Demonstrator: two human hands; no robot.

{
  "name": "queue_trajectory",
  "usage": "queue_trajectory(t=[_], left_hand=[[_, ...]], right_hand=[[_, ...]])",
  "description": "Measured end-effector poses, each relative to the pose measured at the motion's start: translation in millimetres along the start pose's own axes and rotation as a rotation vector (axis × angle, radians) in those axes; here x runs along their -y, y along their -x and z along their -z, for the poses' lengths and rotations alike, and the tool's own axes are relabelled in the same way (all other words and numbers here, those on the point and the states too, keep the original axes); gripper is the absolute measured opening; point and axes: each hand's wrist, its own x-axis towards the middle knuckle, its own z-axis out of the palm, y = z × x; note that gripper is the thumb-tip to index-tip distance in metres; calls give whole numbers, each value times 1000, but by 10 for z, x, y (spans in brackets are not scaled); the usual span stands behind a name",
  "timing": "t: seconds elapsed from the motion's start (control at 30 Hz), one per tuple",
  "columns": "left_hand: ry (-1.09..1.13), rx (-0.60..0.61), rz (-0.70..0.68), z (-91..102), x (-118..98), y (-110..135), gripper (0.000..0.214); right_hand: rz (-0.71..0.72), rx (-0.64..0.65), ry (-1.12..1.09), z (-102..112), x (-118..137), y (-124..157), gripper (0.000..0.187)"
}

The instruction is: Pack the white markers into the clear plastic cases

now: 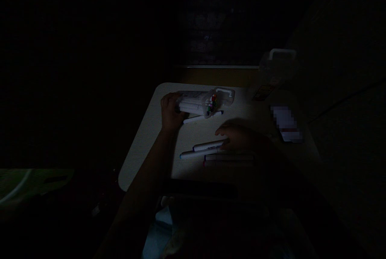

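Observation:
My left hand (171,112) is closed around the back end of a clear plastic marker case (193,103), which lies on its side. Its open mouth faces right and shows the coloured tips of several markers (212,102). Under the case's front lies a loose white marker (193,119) with dark ends. My right hand (237,136) hovers low over the table, fingers curved and apart, with its thumb at the end of a white marker (208,145). Just below are a blue-tipped marker (196,153), a purple-tipped marker (227,157) and a pink-tipped marker (226,163).
The small light table (141,142) has rounded corners. The case's hinged lid with a white handle (225,93) points right. A taller clear container (276,70) with a white handle stands at the back right. A phone (286,124), its screen blurred, lies at the right. Surroundings are very dark.

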Motion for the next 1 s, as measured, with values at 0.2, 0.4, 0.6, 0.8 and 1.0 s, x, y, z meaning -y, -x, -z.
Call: queue_trajectory(t=[0.2, 0.4, 0.6, 0.8, 1.0], left_hand=[[-31, 3, 31, -12, 25, 9, 62], [-27, 14, 33, 22, -39, -17, 63], [45, 4, 31, 25, -59, -9, 64], [-2, 6, 33, 21, -41, -9, 61], [18, -15, -11, 17, -41, -5, 61]], right_hand=[[12, 95, 65, 4, 52, -20, 28], [20, 86, 80, -13, 50, -20, 20], [16, 85, 102, -39, -15, -43, 18], [-2, -16, 47, 120, -30, 3, 16], [3, -267, -38, 353, -40, 144, 18]])
